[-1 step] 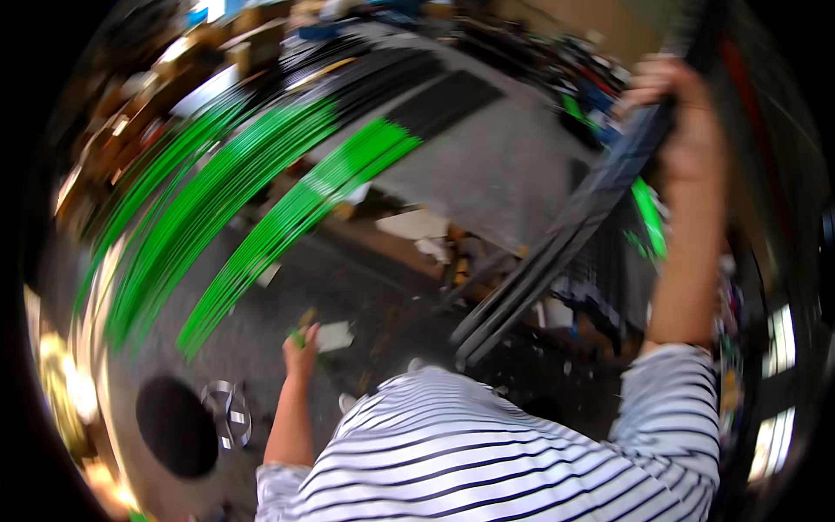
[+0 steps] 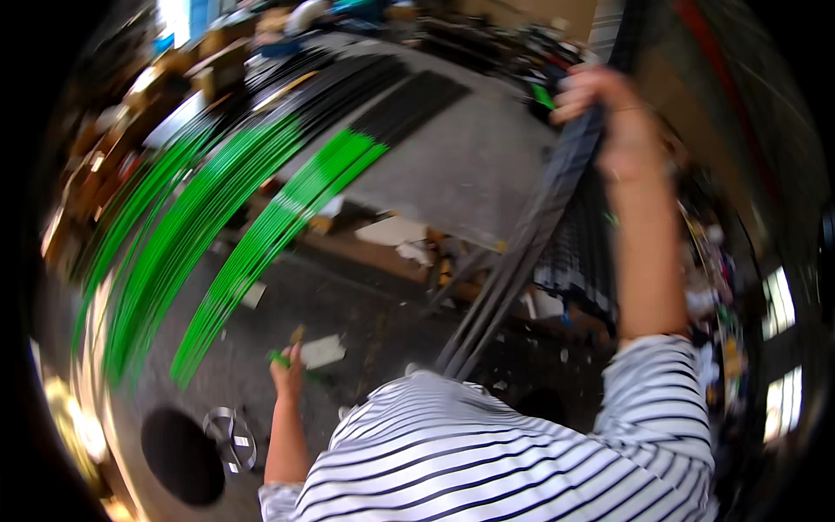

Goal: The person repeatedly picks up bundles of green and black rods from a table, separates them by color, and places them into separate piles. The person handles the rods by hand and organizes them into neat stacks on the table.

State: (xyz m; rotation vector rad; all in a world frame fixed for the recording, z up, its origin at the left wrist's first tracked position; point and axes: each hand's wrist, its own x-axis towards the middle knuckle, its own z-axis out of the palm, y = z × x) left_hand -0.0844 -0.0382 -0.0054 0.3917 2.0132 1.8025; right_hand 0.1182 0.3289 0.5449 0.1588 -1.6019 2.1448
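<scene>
Raised at the right, my right hand (image 2: 613, 113) is closed round a bundle of long dark strips (image 2: 522, 252). The strips slant down from it to the front of my striped shirt, and their upper ends run up past the hand. My left hand (image 2: 287, 380) hangs low at the left, its fingers curled by a small bit of green (image 2: 278, 358); blur hides what that is. Bundles of long thin rods (image 2: 287, 202), black at the far end and bright green at the near end, lie across the grey table (image 2: 487, 157). Their green ends stick out past its edge.
A round black stool seat (image 2: 183, 457) and a metal ring-shaped piece (image 2: 230, 439) stand at the lower left. A pale card (image 2: 322, 352) lies on the dark floor. Cardboard boxes (image 2: 222, 65) are piled behind the rods. Dark clutter sits under the table's right side.
My right hand and the dark strips have shifted left in the picture, and the strips' lower ends now meet my shirt. The whole view has swung slightly; the rods also appear further left.
</scene>
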